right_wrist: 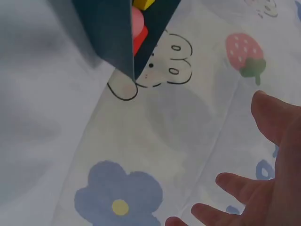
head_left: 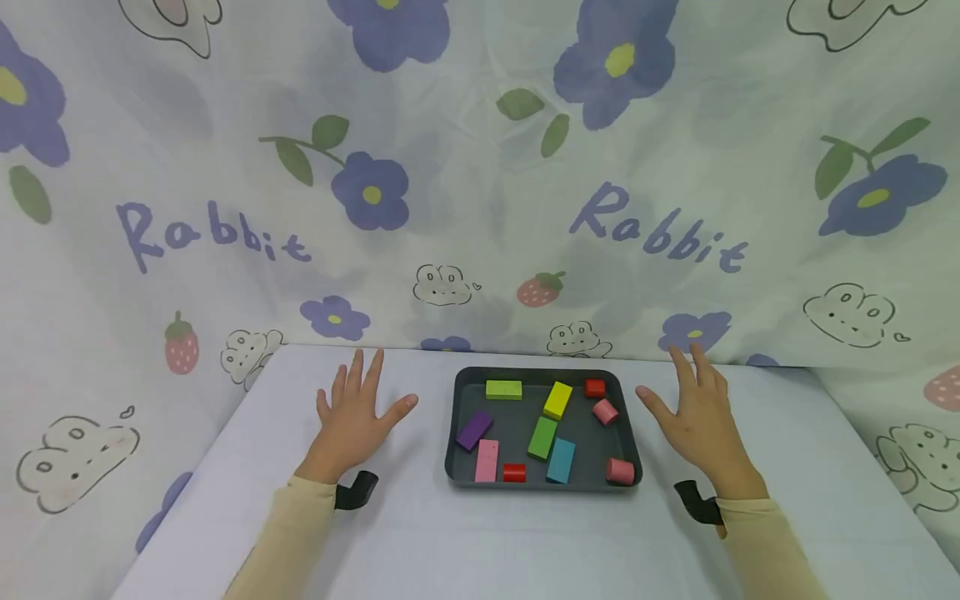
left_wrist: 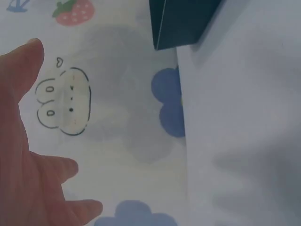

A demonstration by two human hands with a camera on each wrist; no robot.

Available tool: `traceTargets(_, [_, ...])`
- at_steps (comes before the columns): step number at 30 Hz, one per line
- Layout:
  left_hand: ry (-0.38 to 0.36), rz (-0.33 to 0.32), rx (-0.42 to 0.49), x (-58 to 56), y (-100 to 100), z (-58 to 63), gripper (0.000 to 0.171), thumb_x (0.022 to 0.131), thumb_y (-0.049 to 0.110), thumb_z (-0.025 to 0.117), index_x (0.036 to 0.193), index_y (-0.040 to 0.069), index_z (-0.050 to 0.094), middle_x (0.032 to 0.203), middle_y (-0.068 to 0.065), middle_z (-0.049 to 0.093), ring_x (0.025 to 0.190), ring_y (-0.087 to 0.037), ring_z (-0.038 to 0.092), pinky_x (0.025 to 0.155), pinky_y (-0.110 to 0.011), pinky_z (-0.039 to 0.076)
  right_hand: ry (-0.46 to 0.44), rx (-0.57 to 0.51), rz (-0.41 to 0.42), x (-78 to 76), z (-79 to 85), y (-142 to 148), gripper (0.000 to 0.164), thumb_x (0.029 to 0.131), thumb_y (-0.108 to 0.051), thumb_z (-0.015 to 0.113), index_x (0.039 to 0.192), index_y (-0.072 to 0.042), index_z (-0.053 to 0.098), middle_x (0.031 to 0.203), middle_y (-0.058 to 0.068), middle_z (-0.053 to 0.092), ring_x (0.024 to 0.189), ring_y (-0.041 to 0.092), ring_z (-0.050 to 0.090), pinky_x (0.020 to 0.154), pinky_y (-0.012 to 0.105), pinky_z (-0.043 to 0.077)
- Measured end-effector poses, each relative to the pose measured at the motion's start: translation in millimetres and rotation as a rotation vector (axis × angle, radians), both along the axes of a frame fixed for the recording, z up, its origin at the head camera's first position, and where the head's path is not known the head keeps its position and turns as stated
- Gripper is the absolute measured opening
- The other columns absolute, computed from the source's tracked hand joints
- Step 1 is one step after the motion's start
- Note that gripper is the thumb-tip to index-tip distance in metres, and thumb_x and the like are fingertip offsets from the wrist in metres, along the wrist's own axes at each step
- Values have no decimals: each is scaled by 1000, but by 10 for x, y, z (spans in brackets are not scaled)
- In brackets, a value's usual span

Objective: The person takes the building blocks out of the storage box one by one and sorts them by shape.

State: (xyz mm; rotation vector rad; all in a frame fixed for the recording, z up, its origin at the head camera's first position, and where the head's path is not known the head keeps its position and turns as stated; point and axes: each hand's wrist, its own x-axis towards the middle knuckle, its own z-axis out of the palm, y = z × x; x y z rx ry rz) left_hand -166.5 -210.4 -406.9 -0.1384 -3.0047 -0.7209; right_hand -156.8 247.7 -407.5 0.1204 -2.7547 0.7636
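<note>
A dark grey tray (head_left: 517,417) lies on the white table between the two hands, with several coloured blocks in it. Left of the tray, my left hand (head_left: 352,425) is held with fingers spread and nothing in it. On the other side my right hand (head_left: 701,425) has its fingers spread too, its thumb nearest the tray's right rim. Inside are a purple block (head_left: 475,432), a yellow block (head_left: 558,401), a green block (head_left: 542,438), a blue block (head_left: 561,461) and a pink cylinder (head_left: 620,472). The right wrist view shows the tray's corner (right_wrist: 108,37) above the fingers.
The white table (head_left: 465,542) reaches back to a hanging cloth (head_left: 480,208) printed with flowers, rabbits and strawberries. More cloth hangs at both sides. Black wrist mounts (head_left: 356,492) show at the cuffs.
</note>
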Motion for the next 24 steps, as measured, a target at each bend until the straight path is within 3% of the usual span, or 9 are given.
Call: traceTargets(24, [-58, -31, 176, 35, 449, -301, 93, 97, 59, 54, 162, 8, 10, 166, -23, 4, 150, -49, 5, 112, -77, 1, -59, -58, 56, -82, -32, -438, 72, 97, -31, 66, 154, 0, 33, 152, 31, 33, 132, 52, 33, 102, 72, 38])
